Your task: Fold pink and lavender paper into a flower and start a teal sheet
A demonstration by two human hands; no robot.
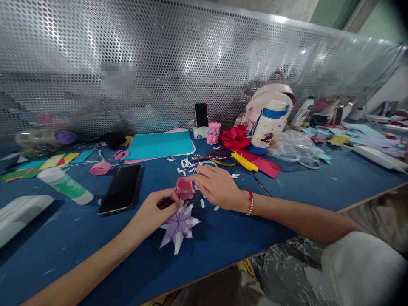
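Note:
A small pink folded-paper ring [185, 189] with a bumpy outer wall stands between my two hands, its opening facing up. My left hand [161, 207] is closed in a pinch at the upper point of a purple paper star [179, 226], close against the ring's lower left side. Strips of white tape or paper lie on the star's points. From the right, my right hand [219, 187] has its fingertips on the ring's rim; the thumb is partly hidden behind the curled fingers. White paper scraps [188, 163] are scattered just beyond the ring.
A black phone [121, 189] and a glue tube [66, 185] lie left. Scissors [219, 157], a yellow cutter [245, 162] and red paper [261, 163] lie beyond my right hand. Blue sheets [159, 144], a bottle [267, 125] and a backpack [270, 91] stand farther back.

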